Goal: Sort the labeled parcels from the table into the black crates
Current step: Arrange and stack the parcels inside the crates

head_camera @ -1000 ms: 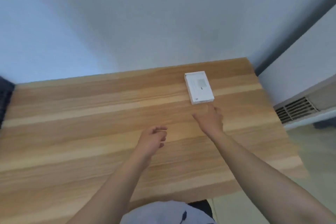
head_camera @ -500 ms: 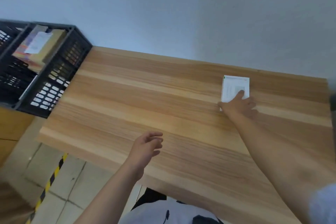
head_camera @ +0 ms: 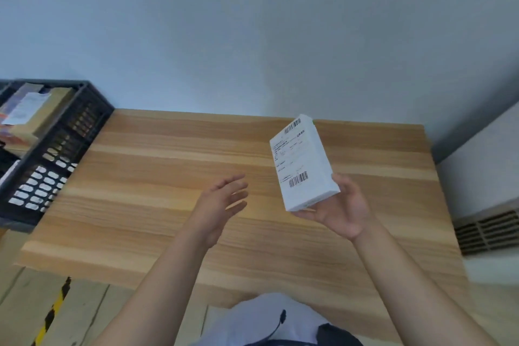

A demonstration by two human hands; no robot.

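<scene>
The white parcel [head_camera: 304, 163] is up off the wooden table [head_camera: 140, 191], tilted, its label and two barcodes facing up. Its lower end sits in the right hand [head_camera: 341, 209], which is turned palm up: the thumb presses one side of the box and the fingers cup it from beneath. The left hand [head_camera: 217, 203] hovers just beside it, apart from the box, fingers spread loosely and holding nothing. At the table's left end stands a black crate [head_camera: 71, 140] with other parcels inside.
</scene>
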